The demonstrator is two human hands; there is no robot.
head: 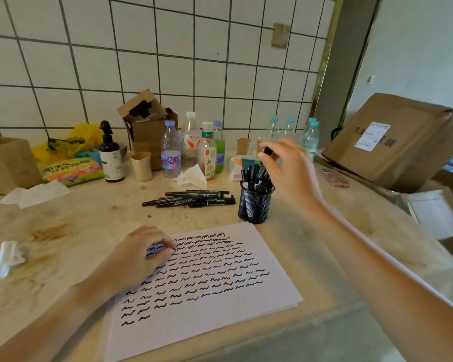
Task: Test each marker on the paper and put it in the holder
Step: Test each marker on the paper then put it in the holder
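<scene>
**Dropping a tested marker into the holder**

Right hand (285, 168) was up above the mesh holder (255, 205), fingers curled and pinching the top end of a black marker (267, 152). Marker body mostly hidden behind the fingers; lower tip looked to be among the markers already standing in the cup. Could not tell if it was seated or partway in.

Left hand (139, 254) lay on the paper (220, 296) at its 10 o'clock corner, fingers loosely bent, pressing the sheet flat, nothing held.

Holder stood just beyond the paper's far edge, at 1 o'clock from the sheet. Untested pile (191, 198) lay on the desk (76, 218) at 9 o'clock from the holder, close by.

To do the step well:
- Kept vertical, aimed at a gap between the standing markers, not on top of a cap.
- Let go only once the tip was below the rim; light mesh cup looked easy to tip with a sideways shove.
- Lifted straight up on exit to avoid dragging neighbours out.
- Left hand kept on the sheet, ready for the next squiggle in the open space at 6 o'clock.
</scene>
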